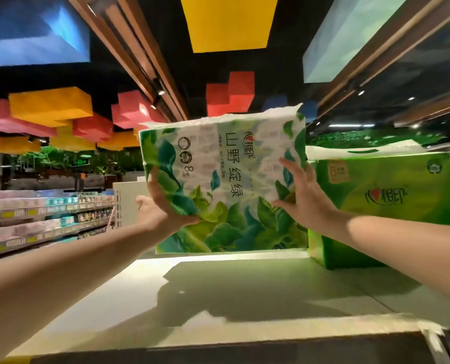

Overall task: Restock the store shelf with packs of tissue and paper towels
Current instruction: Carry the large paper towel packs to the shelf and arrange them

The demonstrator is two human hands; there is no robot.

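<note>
A white and green tissue pack with a leaf print stands upright at the far side of the pale top shelf. My left hand cups its lower left corner, thumb on the front and fingers behind. My right hand lies flat against its right part with fingers spread. A bright green tissue pack stands just to the right, touching or nearly touching the first pack.
The shelf top in front of the packs is bare, with a taped front edge. An aisle of stocked shelves runs on the left. Coloured blocks hang from the dark ceiling above.
</note>
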